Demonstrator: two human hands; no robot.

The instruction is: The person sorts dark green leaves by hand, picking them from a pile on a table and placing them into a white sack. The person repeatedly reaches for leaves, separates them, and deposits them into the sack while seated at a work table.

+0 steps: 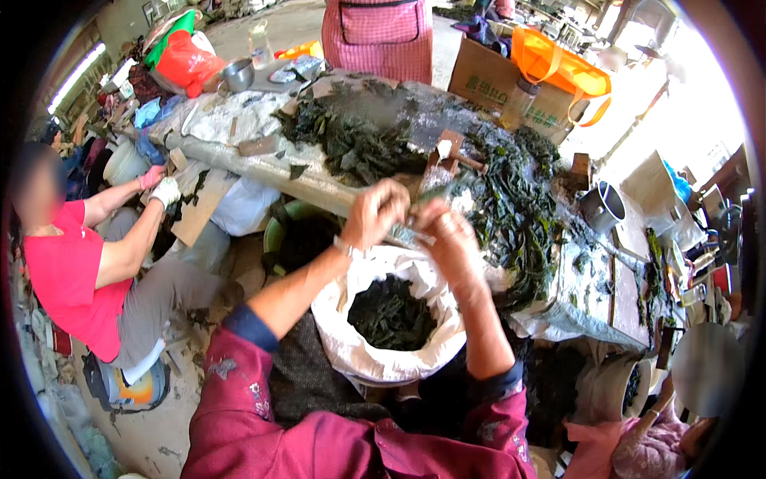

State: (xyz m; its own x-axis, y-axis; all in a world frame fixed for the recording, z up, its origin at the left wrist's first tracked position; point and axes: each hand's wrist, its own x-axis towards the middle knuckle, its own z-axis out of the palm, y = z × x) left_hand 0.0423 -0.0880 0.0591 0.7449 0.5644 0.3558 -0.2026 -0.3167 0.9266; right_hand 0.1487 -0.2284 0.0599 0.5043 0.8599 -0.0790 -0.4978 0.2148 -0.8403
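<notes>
My left hand [378,211] and my right hand [446,235] are raised close together above the table's near edge, both blurred. Between their fingers is a small dark green piece, perhaps seaweed; which hand grips it is hard to tell. Below them stands a tub lined with a white sack [389,365], holding dark green strips of what looks like seaweed [392,314]. Beyond my hands a wooden block with a peg-like bar [470,163] rests on the table. Heaps of wet dark green seaweed [365,143] lie behind and to the right of it.
At the left a seated co-worker in a red shirt [66,269] works with gloved hands; another person [652,443] is at the lower right. A green tub [276,239] stands left of the sack. Metal mugs [238,75], a steel cup [601,206] and a cardboard box [479,75] surround the worktop.
</notes>
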